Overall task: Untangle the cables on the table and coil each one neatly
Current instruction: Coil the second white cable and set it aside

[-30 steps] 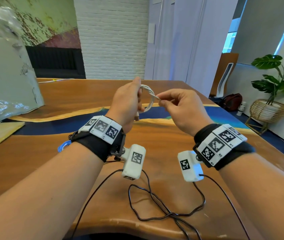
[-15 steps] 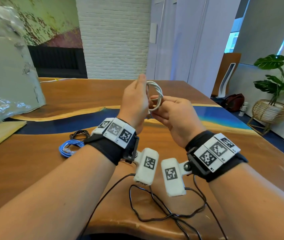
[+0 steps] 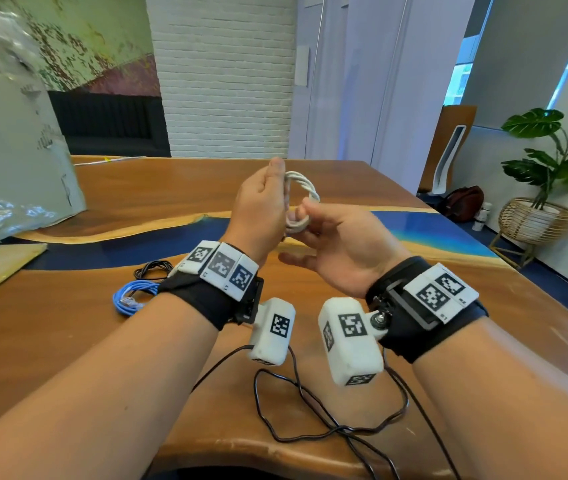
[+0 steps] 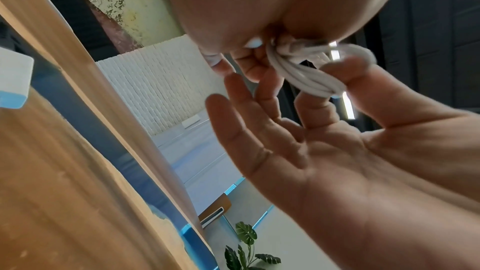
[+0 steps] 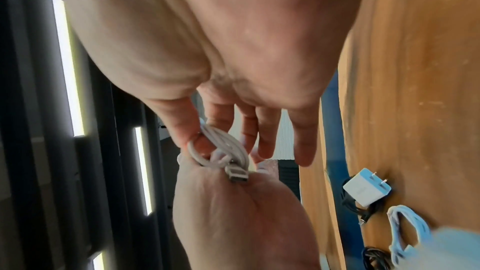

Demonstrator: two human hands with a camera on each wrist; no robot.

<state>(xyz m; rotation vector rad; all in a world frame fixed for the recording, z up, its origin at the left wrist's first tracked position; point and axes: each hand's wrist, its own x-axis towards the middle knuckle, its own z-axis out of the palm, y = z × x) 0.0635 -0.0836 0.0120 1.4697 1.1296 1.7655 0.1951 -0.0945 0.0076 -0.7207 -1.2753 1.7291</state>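
**White coil held up between both hands**

I am holding the white cable (image 3: 301, 188) coil above the table (image 3: 171, 188): left hand (image 3: 258, 206) curled round its far side, right hand (image 3: 338, 244) pinching the near loop by thumb and forefinger, remaining fingers spread. Its USB plug (image 5: 237, 174) is pointing toward my left palm.

Office lounge: wooden table (image 3: 144, 188), potted plant (image 3: 549, 157).

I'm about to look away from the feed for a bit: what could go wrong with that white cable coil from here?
The white cable coil is held off the table by only the left hand and a thumb-and-finger grip of the right hand, so its loops could spring apart. The USB plug sticks out loose and could unwind.
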